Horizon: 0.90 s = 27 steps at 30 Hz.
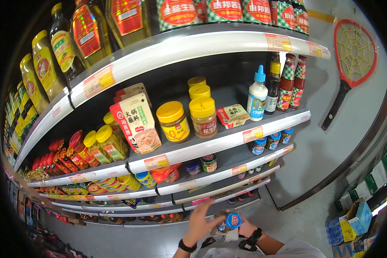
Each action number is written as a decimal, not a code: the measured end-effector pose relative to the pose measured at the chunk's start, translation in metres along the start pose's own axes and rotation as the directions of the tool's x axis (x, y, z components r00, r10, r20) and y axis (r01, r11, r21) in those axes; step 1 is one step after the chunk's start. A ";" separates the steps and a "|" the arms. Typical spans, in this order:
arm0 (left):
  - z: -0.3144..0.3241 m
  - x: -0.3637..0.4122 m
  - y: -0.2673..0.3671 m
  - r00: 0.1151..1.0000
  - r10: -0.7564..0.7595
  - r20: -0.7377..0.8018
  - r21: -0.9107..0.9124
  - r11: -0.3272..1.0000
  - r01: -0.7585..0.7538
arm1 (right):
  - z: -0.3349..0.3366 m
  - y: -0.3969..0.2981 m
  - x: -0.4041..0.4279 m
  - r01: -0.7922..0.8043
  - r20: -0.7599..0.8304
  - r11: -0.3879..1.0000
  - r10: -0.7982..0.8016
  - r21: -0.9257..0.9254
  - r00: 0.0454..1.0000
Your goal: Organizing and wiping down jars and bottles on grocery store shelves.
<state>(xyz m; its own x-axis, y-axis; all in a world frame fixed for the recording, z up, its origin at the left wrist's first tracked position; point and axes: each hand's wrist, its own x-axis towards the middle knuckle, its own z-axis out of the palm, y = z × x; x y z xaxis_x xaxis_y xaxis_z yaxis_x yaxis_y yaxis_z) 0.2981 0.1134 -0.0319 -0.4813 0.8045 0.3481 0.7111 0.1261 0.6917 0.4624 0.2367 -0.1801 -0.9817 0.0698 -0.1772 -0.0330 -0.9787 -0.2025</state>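
A glass jar with a blue lid [233, 220] is held in front of my body, its lid turned up toward me. My right hand [246, 228] grips it from the right, mostly hidden behind the jar. Something pale, perhaps a cloth or paper [232, 235], lies against the jar's underside. On the other side, my left hand [200, 222] has its fingers spread, and its thumb reaches to the jar's edge; whether it touches is unclear. Similar blue-lidded jars [273, 140] stand on a lower shelf at the right end.
Store shelving [193, 158] curves across the view. One shelf bears yellow-lidded jars [203, 117], a sauce pouch [136, 124] and a blue-capped squeeze bottle [257, 96]. A mosquito swatter [354, 58] hangs on the right wall. Cartons [359, 216] stand at lower right.
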 end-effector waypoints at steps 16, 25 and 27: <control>0.026 0.144 -0.015 0.985 0.110 -0.130 0.577 0.817 -0.015 | 0.017 -0.110 -0.063 0.279 -0.079 0.863 -0.342 -0.421 0.936; 0.027 0.132 0.000 0.980 0.103 -0.172 0.532 0.847 0.004 | -0.004 -0.133 -0.067 0.123 -0.100 0.945 -0.159 -0.303 0.982; 0.023 0.128 -0.001 0.973 0.104 -0.205 0.499 0.866 0.012 | -0.033 -0.133 -0.067 0.105 -0.108 0.978 -0.126 -0.181 0.986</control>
<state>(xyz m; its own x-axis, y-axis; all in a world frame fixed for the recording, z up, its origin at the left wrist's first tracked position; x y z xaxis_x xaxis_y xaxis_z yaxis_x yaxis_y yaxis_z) 0.2475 0.2293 -0.0032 -0.4994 0.6767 0.5409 0.8660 0.4090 0.2879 0.5385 0.3685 -0.1727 -0.9436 0.2126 -0.2538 -0.1010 -0.9150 -0.3906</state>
